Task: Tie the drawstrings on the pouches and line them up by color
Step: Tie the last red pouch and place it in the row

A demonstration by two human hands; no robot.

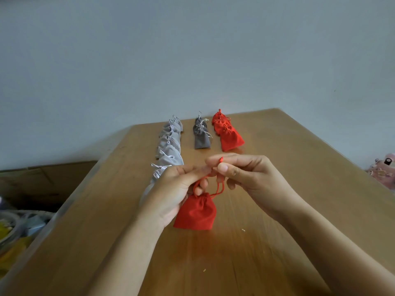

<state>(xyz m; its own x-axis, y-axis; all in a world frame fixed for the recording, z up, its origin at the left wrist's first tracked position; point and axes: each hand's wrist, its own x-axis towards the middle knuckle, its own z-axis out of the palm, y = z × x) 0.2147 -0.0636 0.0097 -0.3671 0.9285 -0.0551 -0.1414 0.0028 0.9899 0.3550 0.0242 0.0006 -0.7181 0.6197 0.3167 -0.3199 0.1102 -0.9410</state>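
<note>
I pinch the red drawstrings (220, 186) with left hand (181, 186) and right hand (243, 174), red pouch (195, 212) dangling below my fingertips, where a slipped cord could undo the half-made knot.

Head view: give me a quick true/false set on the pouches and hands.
1. Both hands hold the drawstrings of a red pouch. True; left hand, right hand.
2. The light grey row is the longest. True.
3. The dark grey row sits right of the red row. False; it lies between the light grey and red rows.
4. The held pouch rests in the red row. False; it hangs over the table, nearer the person.
</note>
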